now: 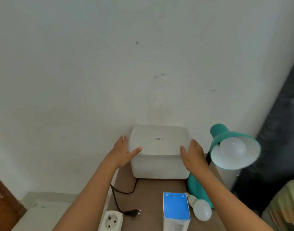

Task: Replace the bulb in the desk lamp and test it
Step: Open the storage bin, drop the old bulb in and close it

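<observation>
1. Two bare arms reach forward from the bottom of the view, both stretched out toward a white box-shaped appliance (158,152) sitting at the back of the brown worktop (151,194), right up against the wall.
2. The left hand (123,151) is flat against the appliance's left side, fingers straight and together, thumb laid across the front top corner. Palm faces inward.
3. The right hand (193,153) mirrors it on the right side, fingers extended, thumb resting on the top edge. So both hands are open and pressed on either side of the box, not curled around anything.
4. The teal desk lamp (233,144) stands just right of the appliance, shade tilted toward the camera, with a white bulb (233,148) seated inside it. It looks unlit. Its round teal base sits behind the right forearm.
5. A second loose bulb (200,208) lies on its side on the worktop near the lamp base, just beside a blue and white bulb carton (175,209).
6. A black cord (116,195) trails off the left edge of the worktop and ends in a plug (133,212) lying loose, near a white socket strip (111,220) but not pushed into it.
</observation>
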Motion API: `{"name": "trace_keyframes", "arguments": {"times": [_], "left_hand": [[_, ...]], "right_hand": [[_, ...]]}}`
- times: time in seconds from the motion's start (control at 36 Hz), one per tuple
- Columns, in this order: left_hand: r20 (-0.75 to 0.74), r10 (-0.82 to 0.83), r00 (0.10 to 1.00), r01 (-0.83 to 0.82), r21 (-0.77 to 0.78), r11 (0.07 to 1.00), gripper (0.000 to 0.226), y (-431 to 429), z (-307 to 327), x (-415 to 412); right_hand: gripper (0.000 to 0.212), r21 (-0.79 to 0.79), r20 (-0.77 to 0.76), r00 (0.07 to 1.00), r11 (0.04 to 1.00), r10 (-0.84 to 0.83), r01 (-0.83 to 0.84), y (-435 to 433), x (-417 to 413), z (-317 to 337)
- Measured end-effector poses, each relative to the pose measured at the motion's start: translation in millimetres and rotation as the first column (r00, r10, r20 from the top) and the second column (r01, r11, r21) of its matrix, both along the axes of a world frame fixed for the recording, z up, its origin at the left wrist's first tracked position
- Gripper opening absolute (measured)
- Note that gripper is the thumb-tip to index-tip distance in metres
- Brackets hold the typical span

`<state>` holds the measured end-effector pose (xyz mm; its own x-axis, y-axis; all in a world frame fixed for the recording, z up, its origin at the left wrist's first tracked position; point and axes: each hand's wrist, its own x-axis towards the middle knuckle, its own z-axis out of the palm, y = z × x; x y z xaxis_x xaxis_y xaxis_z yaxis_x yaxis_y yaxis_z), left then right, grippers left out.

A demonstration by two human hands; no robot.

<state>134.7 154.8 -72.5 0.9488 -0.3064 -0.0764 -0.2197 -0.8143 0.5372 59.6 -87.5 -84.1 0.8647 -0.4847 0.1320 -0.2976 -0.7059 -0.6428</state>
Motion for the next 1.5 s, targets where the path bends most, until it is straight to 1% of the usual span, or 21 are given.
{"name": "trace_keyframes", "arguments": {"times": [0.06, 0.08, 0.14, 0.19, 0.25, 0.31, 0.33, 0.39, 0.47, 0.58, 0.75, 0.86, 0.94, 1.0, 1.03, 1.08, 1.14, 1.17, 1.25, 1.36, 1.5], "left_hand": [[-0.018, -0.016, 1.0, 0.014, -0.12, 0.993, 0.103, -3.5, -6.7, 7.2], [-0.011, -0.026, 1.0, 0.023, -0.211, 0.977, 0.097, -6.3, -8.7, 8.4], [-0.033, -0.035, 0.999, 0.02, -0.369, 0.929, 0.074, -11.1, -14.4, 12.0], [-0.045, -0.035, 0.998, 0.01, -0.468, 0.883, 0.054, -15.2, -24.0, 17.3], [-0.091, -0.016, 0.996, -0.04, -0.583, 0.811, 0.051, -19.7, -32.2, 23.0], [-0.132, 0.031, 0.991, -0.112, -0.67, 0.734, 0.056, -24.2, -41.1, 29.5], [-0.145, 0.06, 0.988, -0.145, -0.691, 0.708, 0.058, -26.5, -44.5, 31.9], [-0.149, 0.105, 0.983, -0.18, -0.703, 0.688, 0.054, -30.7, -45.0, 33.3], [-0.15, 0.118, 0.982, -0.19, -0.692, 0.696, 0.047, -32.1, -44.0, 37.5], [-0.17, 0.152, 0.974, -0.227, -0.688, 0.689, 0.045, -32.7, -43.7, 41.9], [-0.168, 0.152, 0.974, -0.226, -0.706, 0.671, 0.042, -34.2, -42.5, 41.3], [-0.157, 0.141, 0.977, -0.211, -0.729, 0.651, 0.045, -33.9, -41.3, 37.9], [-0.156, 0.132, 0.979, -0.204, -0.758, 0.62, 0.045, -33.8, -42.2, 33.3], [-0.152, 0.126, 0.98, -0.197, -0.778, 0.597, 0.045, -32.4, -44.5, 30.3], [-0.148, 0.125, 0.981, -0.194, -0.787, 0.586, 0.045, -31.4, -47.1, 28.9], [-0.13, 0.128, 0.983, -0.18, -0.807, 0.563, 0.045, -29.6, -53.6, 24.3], [-0.104, 0.14, 0.985, -0.165, -0.818, 0.551, 0.053, -30.2, -59.8, 19.1], [-0.095, 0.153, 0.984, -0.164, -0.823, 0.545, 0.055, -31.6, -61.3, 16.9], [-0.054, 0.188, 0.981, -0.147, -0.841, 0.521, 0.046, -36.9, -60.3, 13.4], [-0.027, 0.222, 0.975, -0.142, -0.841, 0.521, 0.05, -40.1, -60.4, 16.2], [0.004, 0.256, 0.967, -0.141, -0.826, 0.546, 0.045, -40.9, -61.1, 17.6]], "right_hand": [[0.041, 0.043, 0.012, 1.0, 0.999, -0.009, 0.008, -5.4, 13.1, -2.7], [0.04, 0.064, 0.017, 1.0, 0.998, -0.016, 0.015, -7.3, 18.2, -3.5], [0.037, 0.097, 0.04, 0.999, 0.995, -0.037, 0.033, -10.3, 25.5, -6.6], [0.028, 0.134, 0.086, 0.994, 0.989, -0.069, 0.057, -10.7, 28.0, -8.5], [0.028, 0.173, 0.12, 0.988, 0.982, -0.101, 0.08, -9.3, 27.4, -7.7], [0.039, 0.204, 0.123, 0.984, 0.973, -0.131, 0.104, -6.1, 27.0, -3.4], [0.041, 0.206, 0.124, 0.982, 0.972, -0.142, 0.114, -5.2, 27.0, -1.6], [0.04, 0.207, 0.122, 0.98, 0.97, -0.158, 0.131, -4.0, 27.6, 0.5], [0.039, 0.209, 0.116, 0.981, 0.969, -0.155, 0.129, -4.7, 29.1, 0.8], [0.037, 0.206, 0.128, 0.98, 0.971, -0.153, 0.124, -6.5, 30.1, -0.1], [0.039, 0.225, 0.166, 0.974, 0.968, -0.153, 0.113, -6.7, 30.0, -2.4], [0.045, 0.294, 0.222, 0.959, 0.95, -0.174, 0.105, -8.4, 28.8, -7.8], [0.055, 0.404, 0.256, 0.944, 0.91, -0.207, 0.09, -8.2, 25.2, -13.7], [0.055, 0.488, 0.272, 0.929, 0.868, -0.251, 0.092, -8.0, 22.0, -18.1], [0.053, 0.518, 0.278, 0.922, 0.85, -0.269, 0.092, -7.7, 20.3, -20.5], [0.039, 0.563, 0.298, 0.913, 0.824, -0.28, 0.069, -5.4, 18.2, -23.9], [0.03, 0.597, 0.324, 0.899, 0.801, -0.296, 0.048, -1.4, 17.9, -26.2], [0.034, 0.608, 0.335, 0.889, 0.793, -0.312, 0.049, -0.3, 19.0, -27.6], [0.047, 0.624, 0.351, 0.867, 0.778, -0.354, 0.066, 1.5, 24.0, -30.2], [0.046, 0.62, 0.378, 0.846, 0.781, -0.375, 0.069, 0.3, 27.6, -33.3], [0.04, 0.607, 0.356, 0.846, 0.787, -0.398, 0.115, -0.8, 33.3, -35.3]]}}
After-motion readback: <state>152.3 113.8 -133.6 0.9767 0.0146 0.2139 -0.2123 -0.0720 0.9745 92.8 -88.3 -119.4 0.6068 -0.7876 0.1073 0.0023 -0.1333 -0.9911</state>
